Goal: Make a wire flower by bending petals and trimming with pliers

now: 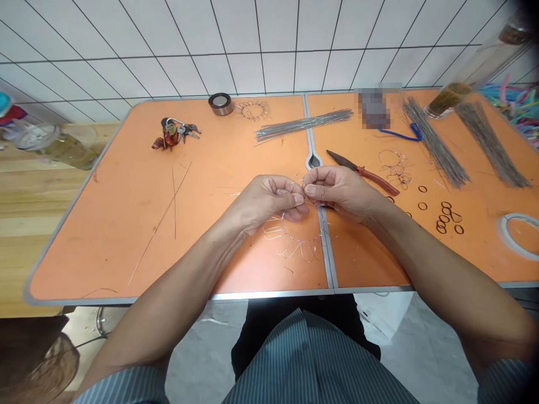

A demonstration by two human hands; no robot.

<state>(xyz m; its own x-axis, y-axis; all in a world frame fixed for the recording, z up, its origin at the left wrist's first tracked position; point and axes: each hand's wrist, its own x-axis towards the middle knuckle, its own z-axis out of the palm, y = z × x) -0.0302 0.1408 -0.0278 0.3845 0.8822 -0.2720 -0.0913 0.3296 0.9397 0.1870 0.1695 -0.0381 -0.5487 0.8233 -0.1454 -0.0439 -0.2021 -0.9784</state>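
Note:
Over the middle of the orange table (227, 247), a thin wire ring with petal-like loops (300, 241) hangs below my two hands. My left hand (281, 196) pinches the upper left part of this wire piece between thumb and fingers. My right hand (332, 188) has thumb and forefinger pressed together at the wire's upper end, its fingertips almost touching those of my left hand. Fine wire between the fingertips is partly hidden. Just beyond my right hand lie pliers (377, 180) with red handles.
Wire bundles (303, 124) lie at the back and right (438, 143). Keys (172, 132), a tape roll (220, 104), small dark rings (446, 216), a white ring (505, 235) and a jar (450, 98) surround the hands. Two long wires (160, 221) lie left.

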